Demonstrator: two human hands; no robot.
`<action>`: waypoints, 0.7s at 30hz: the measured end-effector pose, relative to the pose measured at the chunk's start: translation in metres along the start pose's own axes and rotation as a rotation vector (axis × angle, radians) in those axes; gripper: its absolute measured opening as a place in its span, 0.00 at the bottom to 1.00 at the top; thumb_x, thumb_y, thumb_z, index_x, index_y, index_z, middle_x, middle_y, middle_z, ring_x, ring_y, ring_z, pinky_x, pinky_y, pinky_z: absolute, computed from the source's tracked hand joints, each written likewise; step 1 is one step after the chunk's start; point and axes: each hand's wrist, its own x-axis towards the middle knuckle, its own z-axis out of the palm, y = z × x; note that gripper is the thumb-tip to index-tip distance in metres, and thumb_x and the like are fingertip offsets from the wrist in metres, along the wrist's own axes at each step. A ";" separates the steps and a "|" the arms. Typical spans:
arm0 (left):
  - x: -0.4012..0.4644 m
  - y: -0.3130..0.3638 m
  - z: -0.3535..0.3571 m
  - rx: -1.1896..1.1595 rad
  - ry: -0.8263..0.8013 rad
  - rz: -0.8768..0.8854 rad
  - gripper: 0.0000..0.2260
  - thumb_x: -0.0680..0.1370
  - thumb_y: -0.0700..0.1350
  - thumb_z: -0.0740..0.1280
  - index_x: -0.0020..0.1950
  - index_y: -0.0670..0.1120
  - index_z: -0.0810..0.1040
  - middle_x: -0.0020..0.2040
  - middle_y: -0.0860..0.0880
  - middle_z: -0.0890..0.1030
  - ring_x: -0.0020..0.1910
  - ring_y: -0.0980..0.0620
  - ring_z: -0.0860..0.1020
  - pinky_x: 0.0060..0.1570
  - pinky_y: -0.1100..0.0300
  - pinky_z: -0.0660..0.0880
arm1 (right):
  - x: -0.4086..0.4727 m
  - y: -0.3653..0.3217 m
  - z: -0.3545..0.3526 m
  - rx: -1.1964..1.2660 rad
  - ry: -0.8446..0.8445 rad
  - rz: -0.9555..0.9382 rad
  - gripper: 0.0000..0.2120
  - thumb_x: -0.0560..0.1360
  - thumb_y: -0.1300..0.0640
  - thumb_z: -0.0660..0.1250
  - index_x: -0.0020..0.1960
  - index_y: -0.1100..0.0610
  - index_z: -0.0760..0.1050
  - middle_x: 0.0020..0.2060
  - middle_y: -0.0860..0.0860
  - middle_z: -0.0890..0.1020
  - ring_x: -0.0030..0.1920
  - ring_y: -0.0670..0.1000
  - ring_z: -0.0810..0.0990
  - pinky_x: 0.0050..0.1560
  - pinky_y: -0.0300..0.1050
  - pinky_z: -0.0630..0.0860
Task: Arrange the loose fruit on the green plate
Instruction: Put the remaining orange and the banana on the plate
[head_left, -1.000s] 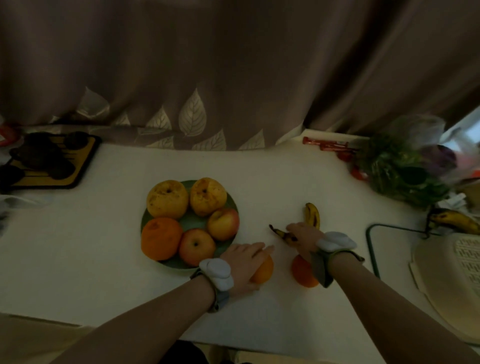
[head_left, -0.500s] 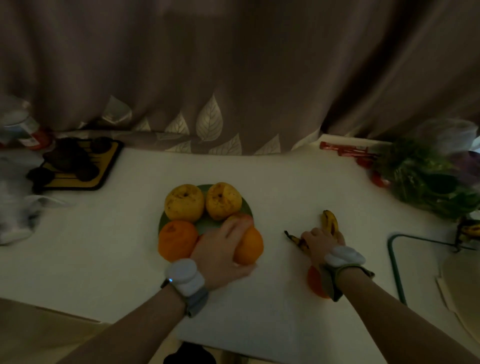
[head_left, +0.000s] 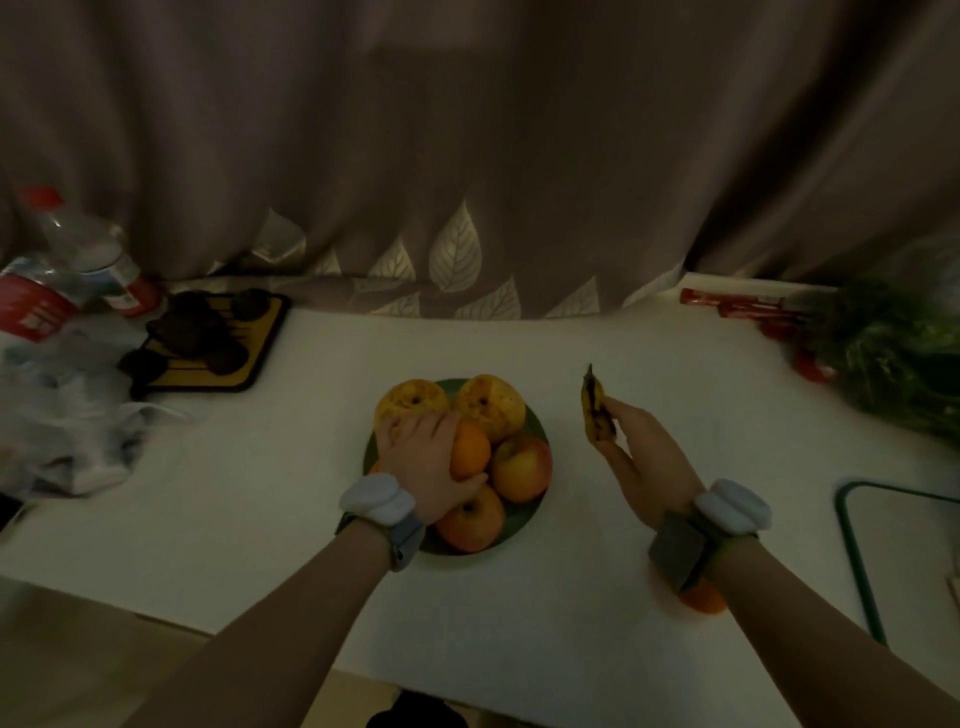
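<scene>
Orange (head_left: 469, 451) now over green plate (head_left: 535, 512)

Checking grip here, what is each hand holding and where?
Left hand cups the small orange from above; right hand pinches the banana at its lower end.

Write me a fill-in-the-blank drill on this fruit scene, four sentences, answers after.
1. The left hand sets a small orange on the ____ plate.
2. The right hand holds a ____ above the table.
3. A second loose orange lies under the ____ wrist.
4. Behind the plate hangs a curtain printed with ____.

Answers: green; banana; right; leaves
</scene>
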 end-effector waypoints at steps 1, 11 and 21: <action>0.000 0.001 0.001 0.033 0.009 0.006 0.39 0.61 0.68 0.53 0.64 0.45 0.72 0.60 0.42 0.78 0.60 0.40 0.73 0.64 0.39 0.59 | 0.000 -0.002 0.002 0.069 0.016 0.036 0.20 0.76 0.65 0.60 0.68 0.64 0.63 0.63 0.61 0.74 0.63 0.60 0.72 0.60 0.40 0.63; -0.002 -0.007 0.006 -0.151 0.101 0.100 0.36 0.68 0.67 0.52 0.67 0.45 0.68 0.63 0.42 0.75 0.65 0.41 0.70 0.66 0.45 0.56 | 0.011 -0.015 -0.009 0.969 0.197 0.379 0.15 0.80 0.64 0.51 0.65 0.62 0.67 0.54 0.56 0.75 0.50 0.49 0.76 0.58 0.57 0.72; -0.022 -0.003 -0.002 -0.274 0.193 0.422 0.27 0.76 0.66 0.48 0.65 0.50 0.65 0.60 0.45 0.77 0.62 0.53 0.65 0.67 0.63 0.42 | 0.032 -0.042 0.019 1.334 0.026 0.512 0.16 0.80 0.58 0.48 0.63 0.57 0.69 0.43 0.56 0.79 0.44 0.53 0.76 0.43 0.48 0.73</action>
